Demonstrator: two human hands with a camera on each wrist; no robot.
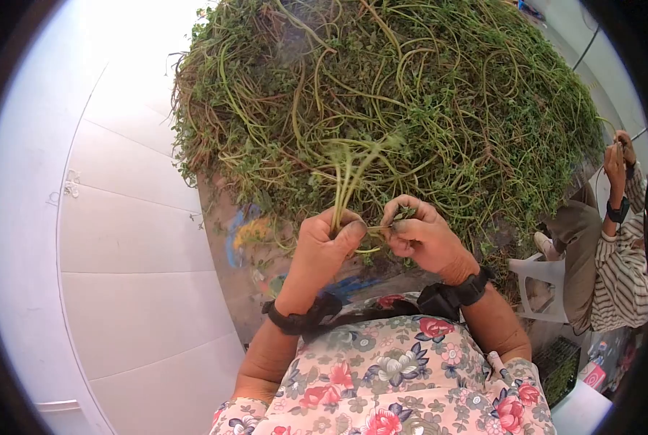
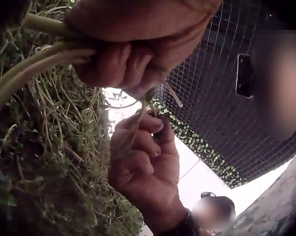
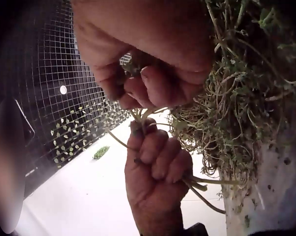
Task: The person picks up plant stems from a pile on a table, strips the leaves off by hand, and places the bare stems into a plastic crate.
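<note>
My left hand (image 1: 324, 246) grips a small bunch of long pale-green stems (image 1: 347, 185) that stick up from the fist toward the pile. The stem ends poke out past its thumb toward my right hand (image 1: 425, 235), whose curled fingers pinch them, with a few dark leaves (image 1: 403, 212) between thumb and fingers. In the left wrist view thin stem ends (image 2: 142, 110) run between the two hands. From the right wrist the left fist (image 3: 158, 164) shows below, several thick stems (image 3: 202, 186) coming out of its side. Just ahead of both hands lies a big heap of leafy green stems (image 1: 382, 94).
The heap covers most of a paint-stained table (image 1: 222, 217). White panels (image 1: 142, 217) stand along the left. At right another person (image 1: 617, 239) sits working by the heap, near a white plastic chair (image 1: 541, 283). A dark crate (image 1: 559, 366) stands on the floor lower right.
</note>
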